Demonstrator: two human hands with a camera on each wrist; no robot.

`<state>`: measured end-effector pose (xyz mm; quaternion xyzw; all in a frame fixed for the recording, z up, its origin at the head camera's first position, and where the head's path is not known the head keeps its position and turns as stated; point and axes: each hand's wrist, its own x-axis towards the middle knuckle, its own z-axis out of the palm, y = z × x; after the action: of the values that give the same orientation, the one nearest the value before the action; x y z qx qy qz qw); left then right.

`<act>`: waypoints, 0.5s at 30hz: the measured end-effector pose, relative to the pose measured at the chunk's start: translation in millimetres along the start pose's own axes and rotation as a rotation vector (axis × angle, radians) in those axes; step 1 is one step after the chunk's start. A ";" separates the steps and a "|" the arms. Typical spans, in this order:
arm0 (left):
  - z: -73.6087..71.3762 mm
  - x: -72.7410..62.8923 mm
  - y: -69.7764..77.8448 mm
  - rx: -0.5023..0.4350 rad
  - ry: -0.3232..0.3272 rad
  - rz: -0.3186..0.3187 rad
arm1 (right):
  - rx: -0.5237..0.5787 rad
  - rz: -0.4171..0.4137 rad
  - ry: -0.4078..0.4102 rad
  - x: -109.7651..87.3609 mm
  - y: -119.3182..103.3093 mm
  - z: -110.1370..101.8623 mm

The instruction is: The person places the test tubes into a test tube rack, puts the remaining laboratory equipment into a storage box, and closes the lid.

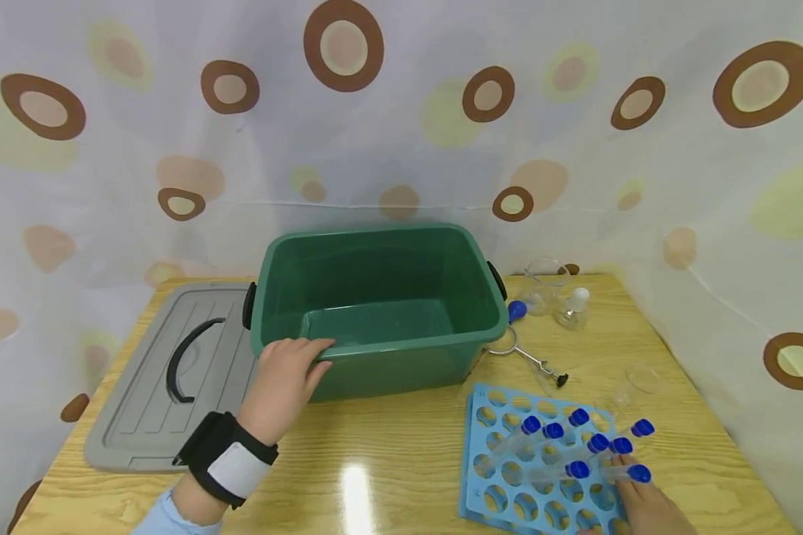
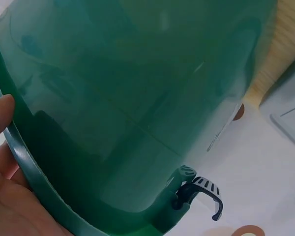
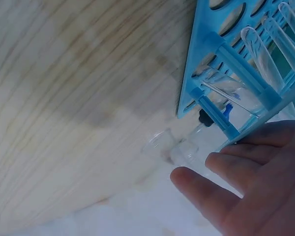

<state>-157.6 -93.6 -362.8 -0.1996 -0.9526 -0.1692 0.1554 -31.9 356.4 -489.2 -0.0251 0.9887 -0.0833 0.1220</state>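
Note:
My left hand [image 1: 284, 386] grips the near rim of a green plastic bin [image 1: 388, 369], towards its left corner. In the left wrist view the thumb [image 2: 1, 115] lies on one side of the rim and the other fingers on the other. Far to the right, my right hand [image 1: 649, 505] holds a light-blue test tube rack [image 1: 498, 499] at its near right corner. Several clear tubes with blue caps [image 1: 577, 469] stand slanted in its holes. The right wrist view shows fingers [image 3: 206, 196] stretched along the upper plate's edge; the thumb is mostly hidden there.
A grey lid [image 1: 140, 416] with a black handle lies left of the bin. Behind the rack are a metal ring clamp [image 1: 529, 355], a blue rubber bulb [image 1: 517, 310], a white-topped dropper bottle [image 1: 572, 312] and clear glassware [image 1: 545, 286]. A patterned curtain [image 1: 401, 148] hangs behind.

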 end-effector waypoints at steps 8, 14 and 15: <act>-6.4 -20.1 0.1 0.025 0.028 0.012 | -0.019 0.073 -0.089 13.7 7.1 -15.1; -11.0 -28.9 -1.9 0.005 0.028 0.045 | -0.002 0.102 -0.087 22.4 12.1 -24.6; -11.6 -30.1 -2.3 -0.001 0.025 0.050 | 0.000 0.099 -0.089 24.0 13.4 -26.1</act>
<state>-129.6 -110.0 -363.9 -0.2212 -0.9452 -0.1682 0.1713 -62.0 372.0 -472.1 0.0204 0.9823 -0.0757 0.1699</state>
